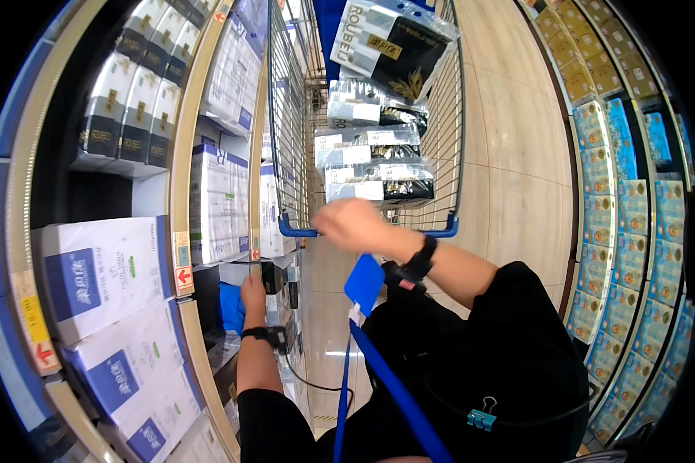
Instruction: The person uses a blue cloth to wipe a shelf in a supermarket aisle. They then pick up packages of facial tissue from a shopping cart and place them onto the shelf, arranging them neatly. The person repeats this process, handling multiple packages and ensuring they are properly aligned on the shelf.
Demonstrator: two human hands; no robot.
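Note:
My left hand [252, 292] reaches to the lower shelf on the left, beside a dark boxy pack [272, 278] and a blue plastic bag-like thing [231, 307]. Its fingers are mostly hidden, so any grip is unclear. Over the near rim of a wire shopping cart [460, 154] is my right hand [351, 225], its fingers bent and smeared by motion. Inside the cart lie several black-and-white tissue packs in clear wrap; a large pack [394, 48] leans at the far end, and a smaller pack [378, 181] lies nearest my right hand.
Shelves on the left hold white-and-blue tissue packs [104, 278] and upright black-and-white packs [135, 108]. Along the right, a shelf carries light-blue packs [594, 185] and golden-brown packs [575, 50]. Pale floor [510, 154] runs beside the cart. A blue lanyard with a card [364, 284] hangs before me.

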